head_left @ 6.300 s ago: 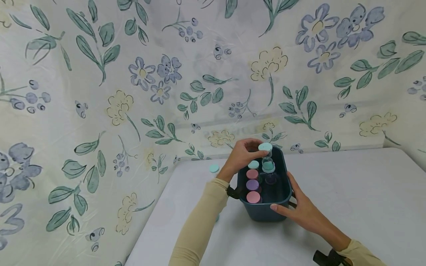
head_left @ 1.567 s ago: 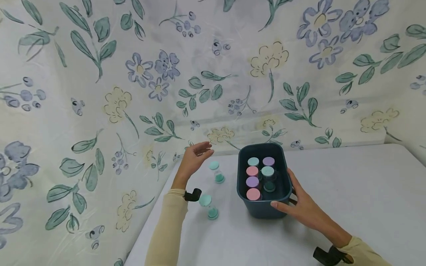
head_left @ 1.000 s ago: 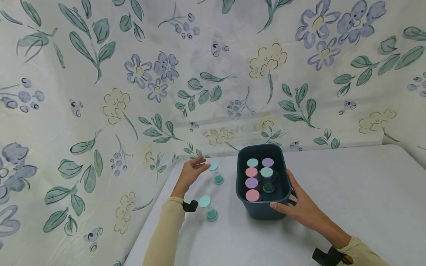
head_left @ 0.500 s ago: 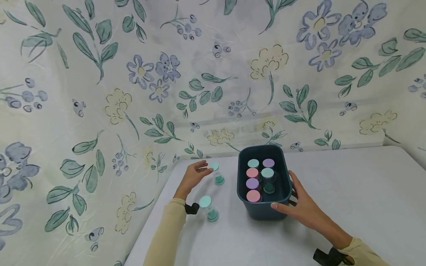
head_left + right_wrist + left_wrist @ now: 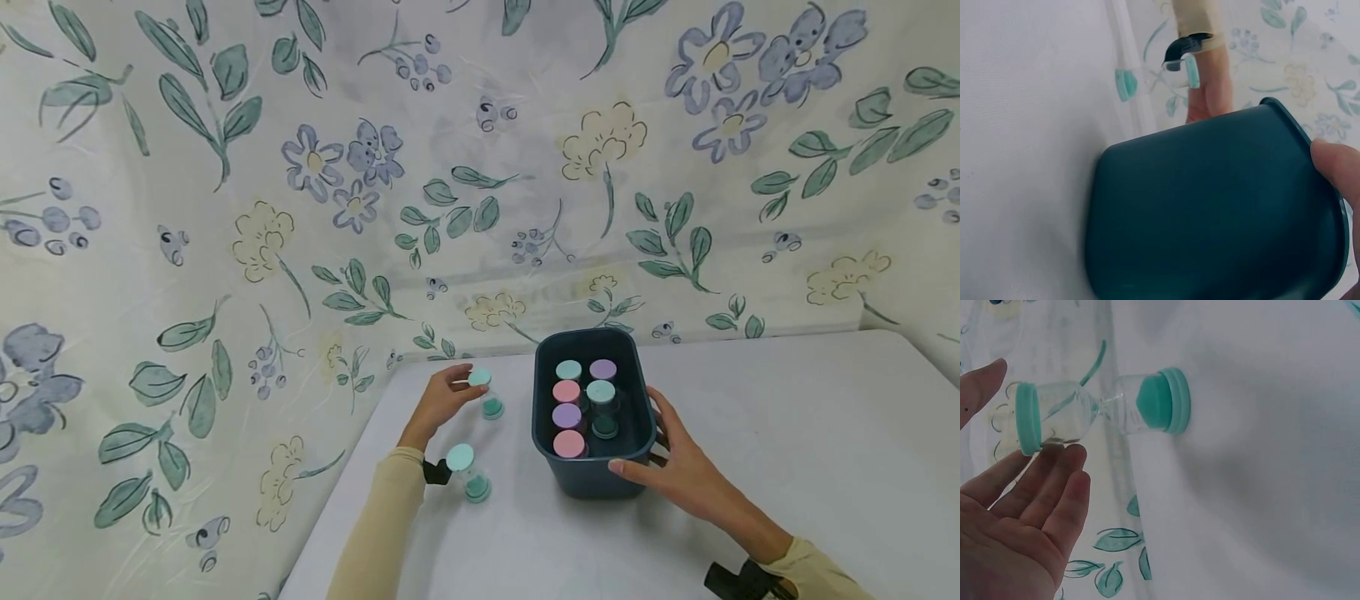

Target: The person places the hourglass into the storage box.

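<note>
My left hand (image 5: pixel 438 404) is at an upright hourglass (image 5: pixel 491 406) with turquoise caps and turquoise sand, on the table's left. In the left wrist view, the thumb is apart from that hourglass's (image 5: pixel 1155 403) upper cap, while the fingertips lie alongside its upper bulb; whether they touch is unclear. My right hand (image 5: pixel 686 467) holds a dark teal bin (image 5: pixel 592 479) at its near right corner, thumb over the rim and fingers along the side. Inside the bin stand several hourglasses with pink, purple and turquoise caps, such as a pink-capped one (image 5: pixel 569 443).
A second turquoise hourglass (image 5: pixel 477 487) stands on the white table (image 5: pixel 810 450), nearer me and beside my left wrist. A flowered cloth (image 5: pixel 450 142) hangs behind the table and along its left side.
My left hand placed a turquoise-capped hourglass in the bin, let it go and moved left to the far hourglass on the table. Lately it has edged lower and closer. My right hand stays on the bin.
</note>
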The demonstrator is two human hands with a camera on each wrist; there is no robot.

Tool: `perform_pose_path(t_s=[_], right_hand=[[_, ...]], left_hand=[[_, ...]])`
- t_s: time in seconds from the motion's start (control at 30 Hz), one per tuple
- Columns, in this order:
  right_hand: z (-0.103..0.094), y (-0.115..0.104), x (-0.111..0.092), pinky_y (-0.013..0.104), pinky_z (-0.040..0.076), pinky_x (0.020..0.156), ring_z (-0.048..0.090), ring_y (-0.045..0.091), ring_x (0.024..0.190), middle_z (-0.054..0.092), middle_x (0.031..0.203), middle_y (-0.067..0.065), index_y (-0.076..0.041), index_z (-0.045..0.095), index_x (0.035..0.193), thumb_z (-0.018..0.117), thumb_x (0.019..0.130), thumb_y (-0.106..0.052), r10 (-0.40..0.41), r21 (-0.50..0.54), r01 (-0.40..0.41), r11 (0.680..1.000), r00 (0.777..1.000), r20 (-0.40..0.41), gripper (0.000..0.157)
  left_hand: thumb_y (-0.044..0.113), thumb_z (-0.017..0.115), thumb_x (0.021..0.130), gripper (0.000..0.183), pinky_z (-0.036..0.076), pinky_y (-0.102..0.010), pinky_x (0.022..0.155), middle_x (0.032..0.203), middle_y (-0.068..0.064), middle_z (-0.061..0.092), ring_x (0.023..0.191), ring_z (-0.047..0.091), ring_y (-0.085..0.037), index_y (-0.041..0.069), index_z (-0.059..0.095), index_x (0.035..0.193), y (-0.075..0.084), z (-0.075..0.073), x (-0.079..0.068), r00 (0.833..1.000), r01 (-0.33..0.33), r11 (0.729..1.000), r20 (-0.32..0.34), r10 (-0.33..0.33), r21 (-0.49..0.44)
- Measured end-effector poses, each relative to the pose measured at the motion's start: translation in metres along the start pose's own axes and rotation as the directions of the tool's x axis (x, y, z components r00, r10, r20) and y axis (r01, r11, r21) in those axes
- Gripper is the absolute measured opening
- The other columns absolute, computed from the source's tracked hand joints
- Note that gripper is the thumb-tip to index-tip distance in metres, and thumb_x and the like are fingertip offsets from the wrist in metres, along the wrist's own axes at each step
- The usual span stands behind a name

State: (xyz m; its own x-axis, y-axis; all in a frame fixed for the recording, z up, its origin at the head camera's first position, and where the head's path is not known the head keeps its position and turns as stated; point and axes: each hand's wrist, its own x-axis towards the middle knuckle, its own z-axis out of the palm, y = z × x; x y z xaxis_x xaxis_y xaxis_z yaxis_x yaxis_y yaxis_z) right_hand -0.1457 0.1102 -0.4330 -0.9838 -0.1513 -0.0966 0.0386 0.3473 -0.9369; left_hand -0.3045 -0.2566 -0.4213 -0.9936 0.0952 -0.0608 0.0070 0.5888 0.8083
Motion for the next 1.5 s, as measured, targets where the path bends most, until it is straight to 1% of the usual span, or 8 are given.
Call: perform_pose_path(t_s=[0.23,0.4,0.63,0.8,0.93,1.23,1.37,1.5], right_hand=[[0.001,0.001,0.0,0.062,0.042,0.112,0.023,0.057,0.153,0.009,0.172,0.028,-0.024,-0.004,0.166,0.082,0.086,-0.044,-0.003,-0.002,0.003,1.0,1.0,0.004,0.12],[0.002,0.002,0.001,0.062,0.042,0.112,0.024,0.058,0.152,0.009,0.172,0.028,-0.025,-0.004,0.166,0.082,0.086,-0.045,-0.004,-0.008,0.004,1.0,1.0,0.005,0.12],[0.002,0.003,0.001,0.062,0.043,0.111,0.024,0.058,0.152,0.009,0.172,0.028,-0.024,-0.004,0.166,0.082,0.086,-0.045,-0.01,-0.011,0.01,1.0,1.0,0.002,0.119],[0.002,0.002,0.0,0.062,0.043,0.111,0.024,0.058,0.152,0.01,0.172,0.028,-0.024,-0.004,0.166,0.082,0.085,-0.045,-0.009,-0.016,0.009,1.0,1.0,-0.001,0.12],[0.002,0.002,0.0,0.061,0.043,0.111,0.025,0.058,0.152,0.01,0.172,0.028,-0.024,-0.004,0.166,0.082,0.085,-0.046,-0.01,-0.024,0.01,1.0,1.0,-0.005,0.12],[0.001,0.002,0.0,0.061,0.043,0.111,0.025,0.058,0.151,0.009,0.172,0.029,-0.023,-0.004,0.166,0.082,0.085,-0.045,-0.013,-0.024,0.012,1.0,1.0,-0.004,0.12],[0.002,0.002,0.0,0.061,0.043,0.111,0.025,0.058,0.152,0.009,0.172,0.028,-0.024,-0.004,0.166,0.082,0.085,-0.045,-0.011,-0.024,0.011,1.0,1.0,-0.004,0.12],[0.002,0.003,0.0,0.062,0.042,0.112,0.025,0.058,0.152,0.009,0.172,0.028,-0.024,-0.004,0.166,0.082,0.086,-0.044,-0.014,-0.02,0.014,1.0,1.0,-0.004,0.119]], left_hand=[[0.03,0.08,0.091,0.064,0.05,-0.052,0.112,0.149,-0.015,0.059,0.134,0.061,-0.034,0.008,0.056,0.146,0.0,0.004,-0.002,1.0,0.005,1.0,-0.017,-0.005,-0.001],[0.026,0.079,0.092,0.059,0.052,-0.052,0.11,0.144,-0.016,0.062,0.132,0.063,-0.035,0.006,0.058,0.143,0.0,0.005,-0.003,0.999,0.0,1.0,-0.046,0.0,0.007],[0.027,0.079,0.091,0.05,0.055,-0.049,0.106,0.135,-0.013,0.068,0.124,0.067,-0.031,0.007,0.065,0.135,-0.004,0.005,-0.002,0.997,0.005,0.999,-0.08,-0.002,0.037],[0.027,0.08,0.091,0.05,0.056,-0.049,0.105,0.131,-0.014,0.07,0.124,0.067,-0.031,0.007,0.066,0.134,-0.005,0.002,-0.004,0.995,0.004,0.999,-0.103,0.001,0.048],[0.03,0.081,0.09,0.051,0.055,-0.049,0.105,0.129,-0.012,0.072,0.123,0.067,-0.03,0.009,0.067,0.134,-0.004,-0.005,-0.005,0.993,0.0,1.0,-0.12,0.003,0.025],[0.029,0.083,0.088,0.052,0.054,-0.045,0.106,0.128,-0.012,0.072,0.118,0.067,-0.026,0.009,0.068,0.134,0.001,-0.018,-0.007,0.986,-0.052,0.994,-0.162,0.036,-0.096],[0.028,0.084,0.087,0.051,0.055,-0.042,0.105,0.126,-0.012,0.072,0.116,0.068,-0.024,0.01,0.07,0.133,0.005,-0.023,-0.009,0.984,-0.084,0.989,-0.169,0.063,-0.121],[0.027,0.085,0.087,0.049,0.056,-0.037,0.102,0.123,-0.013,0.073,0.112,0.068,-0.022,0.009,0.071,0.131,0.013,-0.029,-0.011,0.976,-0.139,0.982,-0.186,0.114,-0.126]])
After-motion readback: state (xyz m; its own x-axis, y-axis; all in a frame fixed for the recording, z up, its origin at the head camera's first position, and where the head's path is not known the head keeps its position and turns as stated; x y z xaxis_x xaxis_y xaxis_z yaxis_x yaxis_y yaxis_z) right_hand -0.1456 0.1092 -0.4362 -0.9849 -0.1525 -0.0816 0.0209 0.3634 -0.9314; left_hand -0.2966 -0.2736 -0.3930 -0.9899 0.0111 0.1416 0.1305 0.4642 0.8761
